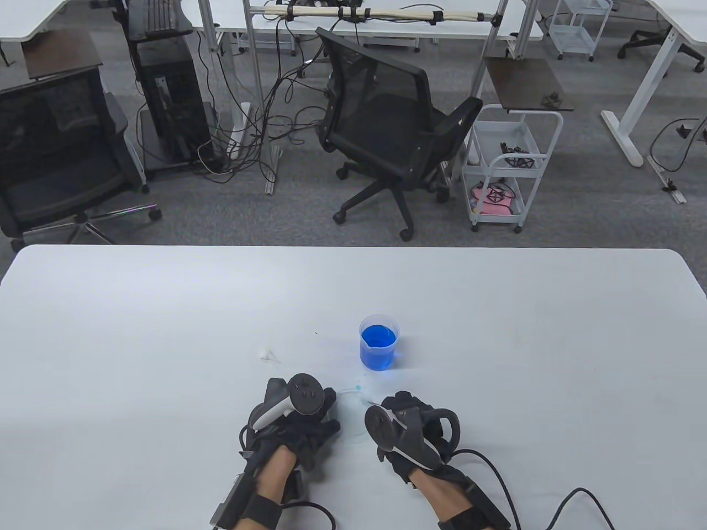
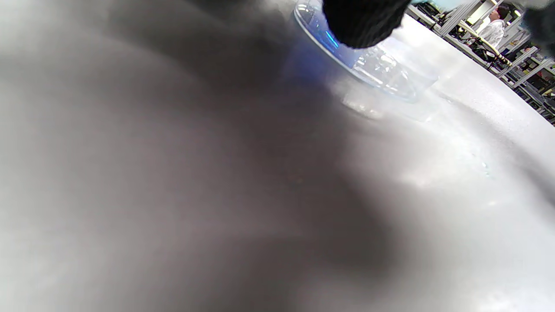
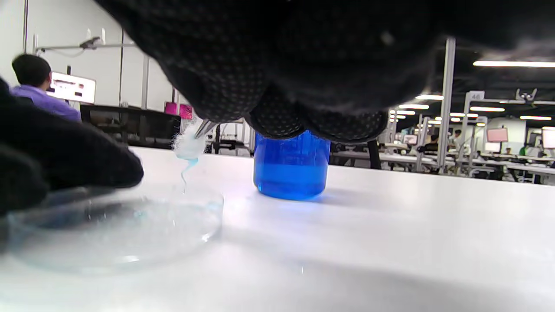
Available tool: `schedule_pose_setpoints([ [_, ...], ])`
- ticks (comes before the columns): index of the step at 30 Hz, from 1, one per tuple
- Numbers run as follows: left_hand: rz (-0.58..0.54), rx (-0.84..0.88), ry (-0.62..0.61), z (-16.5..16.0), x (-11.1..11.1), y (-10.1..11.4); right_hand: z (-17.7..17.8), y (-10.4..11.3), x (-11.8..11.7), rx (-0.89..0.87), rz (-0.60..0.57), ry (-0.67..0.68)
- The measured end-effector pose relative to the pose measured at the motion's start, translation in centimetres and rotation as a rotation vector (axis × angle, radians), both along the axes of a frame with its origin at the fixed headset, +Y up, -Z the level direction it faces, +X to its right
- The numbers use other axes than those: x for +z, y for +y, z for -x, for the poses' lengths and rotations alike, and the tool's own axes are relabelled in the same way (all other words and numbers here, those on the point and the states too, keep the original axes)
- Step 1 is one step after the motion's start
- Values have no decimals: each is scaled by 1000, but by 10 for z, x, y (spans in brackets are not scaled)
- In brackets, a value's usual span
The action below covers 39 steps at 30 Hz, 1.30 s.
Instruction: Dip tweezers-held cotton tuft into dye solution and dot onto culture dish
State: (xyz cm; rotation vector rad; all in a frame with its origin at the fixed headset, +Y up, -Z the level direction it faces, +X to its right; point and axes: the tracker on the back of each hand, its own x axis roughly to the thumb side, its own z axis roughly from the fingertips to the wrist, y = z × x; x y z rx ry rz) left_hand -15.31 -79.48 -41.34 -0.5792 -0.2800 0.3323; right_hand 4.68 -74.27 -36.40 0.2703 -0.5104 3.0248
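A clear beaker of blue dye point(image 1: 378, 346) stands mid-table; it also shows in the right wrist view point(image 3: 291, 165). A clear culture dish point(image 1: 349, 411) lies between my hands, seen low at the left of the right wrist view point(image 3: 117, 229) and in the left wrist view point(image 2: 381, 71). My left hand point(image 1: 309, 419) rests at the dish's left edge, fingers point(image 3: 65, 151) on its rim. My right hand point(image 1: 403, 422) holds metal tweezers point(image 3: 204, 127) that pinch a blue-tinged cotton tuft point(image 3: 188, 148) just above the dish, a wet strand hanging down.
A small white cotton piece point(image 1: 268, 353) lies on the table left of the beaker. Office chairs and a white cart point(image 1: 508, 165) stand beyond the far table edge. Glove cables point(image 1: 552, 497) trail toward the near edge.
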Motion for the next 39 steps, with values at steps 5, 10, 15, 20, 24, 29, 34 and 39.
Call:
schedule_pose_setpoints([
  [5,1,0,3,0,0,0,1,-2,4,10,17,13],
  [10,2,1,4,1,0,0,7,-16,-1,61,70,16],
  [15,3,5,7,1,0,0,7,-24,-4,85,93,10],
  [20,3,4,8,1,0,0,3,-18,-2,54,79,-2],
  [24,3,5,8,1,0,0,3,-8,5,11,47,11],
  [29,3,5,8,2,0,0,10,-9,9,21,49,41],
  [34,2,6,9,2,0,0,17,-25,3,80,98,46],
  [39,2,7,10,2,0,0,18,-30,1,109,101,43],
])
